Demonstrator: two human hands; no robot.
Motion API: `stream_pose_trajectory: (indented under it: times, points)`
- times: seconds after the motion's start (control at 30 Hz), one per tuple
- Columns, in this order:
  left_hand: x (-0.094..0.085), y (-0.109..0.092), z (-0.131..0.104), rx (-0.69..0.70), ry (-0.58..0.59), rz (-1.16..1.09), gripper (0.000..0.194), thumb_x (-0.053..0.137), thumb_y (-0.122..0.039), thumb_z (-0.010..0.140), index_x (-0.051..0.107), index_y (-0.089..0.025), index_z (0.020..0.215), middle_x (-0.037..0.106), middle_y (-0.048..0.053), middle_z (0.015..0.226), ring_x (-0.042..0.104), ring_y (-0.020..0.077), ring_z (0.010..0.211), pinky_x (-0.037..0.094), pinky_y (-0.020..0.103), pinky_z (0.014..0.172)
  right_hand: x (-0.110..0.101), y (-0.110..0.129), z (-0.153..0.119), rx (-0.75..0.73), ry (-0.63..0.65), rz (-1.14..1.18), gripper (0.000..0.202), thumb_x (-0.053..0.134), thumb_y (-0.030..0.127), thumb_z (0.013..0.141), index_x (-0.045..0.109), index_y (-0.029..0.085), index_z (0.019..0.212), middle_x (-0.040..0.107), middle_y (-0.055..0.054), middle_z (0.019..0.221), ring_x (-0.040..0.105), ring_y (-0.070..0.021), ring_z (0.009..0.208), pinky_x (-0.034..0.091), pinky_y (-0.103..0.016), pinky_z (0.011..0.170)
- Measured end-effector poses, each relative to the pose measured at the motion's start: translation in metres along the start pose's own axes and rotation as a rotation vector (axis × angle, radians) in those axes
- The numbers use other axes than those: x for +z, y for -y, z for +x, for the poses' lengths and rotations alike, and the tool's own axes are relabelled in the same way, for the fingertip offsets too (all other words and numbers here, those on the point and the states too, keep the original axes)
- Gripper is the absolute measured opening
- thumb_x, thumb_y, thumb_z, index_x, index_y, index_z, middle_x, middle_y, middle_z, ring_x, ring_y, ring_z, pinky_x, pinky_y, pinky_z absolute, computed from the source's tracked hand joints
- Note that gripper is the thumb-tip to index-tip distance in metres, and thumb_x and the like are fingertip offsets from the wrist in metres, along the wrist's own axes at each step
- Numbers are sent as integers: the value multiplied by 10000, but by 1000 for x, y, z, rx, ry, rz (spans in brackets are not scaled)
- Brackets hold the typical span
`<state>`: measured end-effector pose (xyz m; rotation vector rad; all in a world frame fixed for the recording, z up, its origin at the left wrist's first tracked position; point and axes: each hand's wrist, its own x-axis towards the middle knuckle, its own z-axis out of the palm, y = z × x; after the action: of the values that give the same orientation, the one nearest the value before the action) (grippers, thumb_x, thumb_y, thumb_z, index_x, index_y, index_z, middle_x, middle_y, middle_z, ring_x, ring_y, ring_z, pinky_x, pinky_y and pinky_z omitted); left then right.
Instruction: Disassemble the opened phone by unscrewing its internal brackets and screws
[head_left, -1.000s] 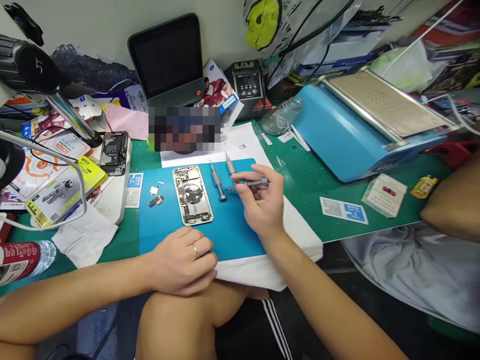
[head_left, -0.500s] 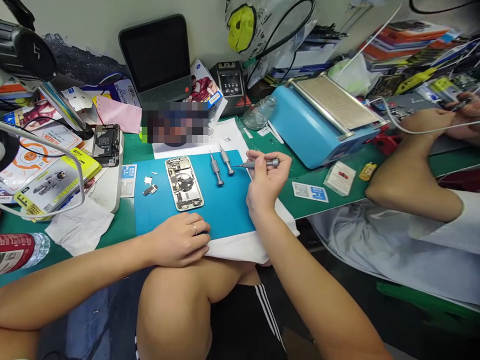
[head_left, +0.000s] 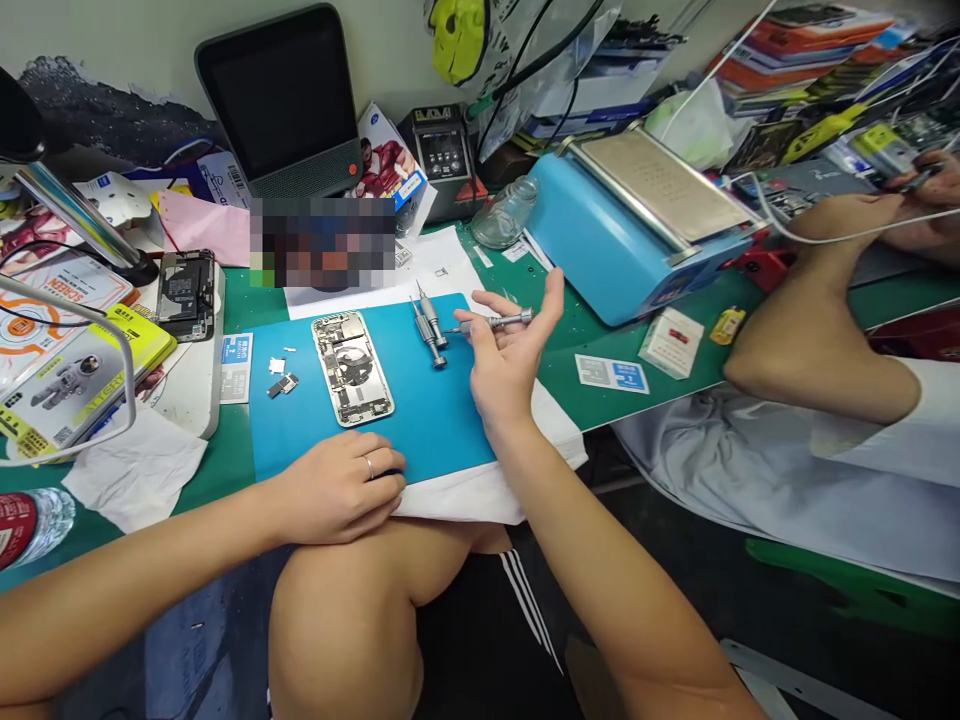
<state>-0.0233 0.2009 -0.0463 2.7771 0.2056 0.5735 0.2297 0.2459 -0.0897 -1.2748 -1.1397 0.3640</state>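
Note:
A slim grey screwdriver (head_left: 504, 320) lies pinched in the fingers of my right hand (head_left: 504, 375), its tip toward the left; one finger is raised off it. Two similar screwdrivers, a left one (head_left: 428, 336) and a right one (head_left: 430, 310), rest close together on the blue mat (head_left: 431, 430) by that tip. The opened phone (head_left: 352, 369), its inner parts exposed, lies on the mat left of them. My left hand (head_left: 341, 485) rests on the mat's front edge and my knee, fingers laid out loosely, holding nothing. Small metal parts (head_left: 282, 384) lie left of the phone.
A blue machine with a metal plate (head_left: 637, 235) stands at the back right, beside a glass jar (head_left: 506, 215). Another opened phone (head_left: 186, 295) is at the left, near a yellow box (head_left: 97, 375) and a bottle (head_left: 34, 525). A co-worker's arm (head_left: 817, 320) reaches in from the right.
My right hand has spread its fingers, with one now raised off the screwdriver. The two screwdrivers on the mat appear closer together. The whole view has shifted slightly; my left hand stays at rest.

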Motion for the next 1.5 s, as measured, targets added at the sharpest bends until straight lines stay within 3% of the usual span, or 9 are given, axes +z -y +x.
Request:
stream_pose_trajectory:
  times: [0.1,0.17,0.27,0.37,0.47,0.57,0.93,1.3,1.5]
  points:
    - [0,0,-1,10,4,1,109,559,-201,1018,659,-166,990,712,110,1117,617,223,1004,496,361,824,-6,9,0,-27,-52,-21,721,494,365,998,98,386,1601,646,-79,1248,729,-177,856,636,-397,847]
    - [1,0,-2,6,7,-1,115,552,-204,1022,659,-168,999,716,105,1115,612,218,981,485,361,801,-14,19,5,-40,-7,-68,520,446,360,1012,340,387,1520,609,-75,1244,668,-158,738,641,-401,781]
    - [1,-1,-2,6,19,2,119,549,-206,1024,658,-165,996,720,100,1105,604,209,930,467,360,766,-28,31,19,-102,286,-299,292,421,340,1014,685,304,1133,604,-85,1162,636,-202,795,619,-461,841]
    - [0,-1,-1,7,38,8,133,539,-211,1029,653,-168,975,718,99,1097,604,204,922,461,355,765,-37,33,36,-112,551,-513,223,533,357,971,698,253,1080,598,-100,1137,649,-241,861,583,-481,882]
    - [-1,-1,-1,-3,54,-2,173,503,-227,1040,656,-170,981,722,95,1102,603,202,924,456,356,754,-39,26,47,-83,835,-620,385,668,499,901,633,232,1175,595,-118,1201,673,-301,1008,578,-449,846]
    - [-2,-1,-2,5,77,13,195,484,-244,1046,656,-171,989,724,92,1103,599,192,904,450,360,738,-36,20,48,-104,972,-686,450,651,567,915,575,258,1234,600,-110,1238,682,-322,1059,570,-428,804]
    - [-2,-1,-5,12,83,33,158,512,-225,1022,660,-171,1004,721,86,1114,592,197,909,462,361,741,-31,29,47,-145,1169,-609,179,555,414,987,592,281,1102,599,-56,1106,674,-243,921,548,-385,808]
    - [-5,3,-5,31,120,4,129,536,-223,1012,650,-178,1053,708,107,1135,595,205,914,487,362,787,-13,26,33,-164,981,-680,150,442,355,1025,551,257,1058,621,-94,1163,669,-281,955,530,-417,805]
    - [-6,4,-3,26,93,2,108,553,-217,1014,650,-178,1044,712,96,1119,604,204,912,479,356,763,-7,31,36,-207,1022,-750,158,392,313,1038,528,244,1082,605,-105,1174,649,-274,859,500,-411,731]
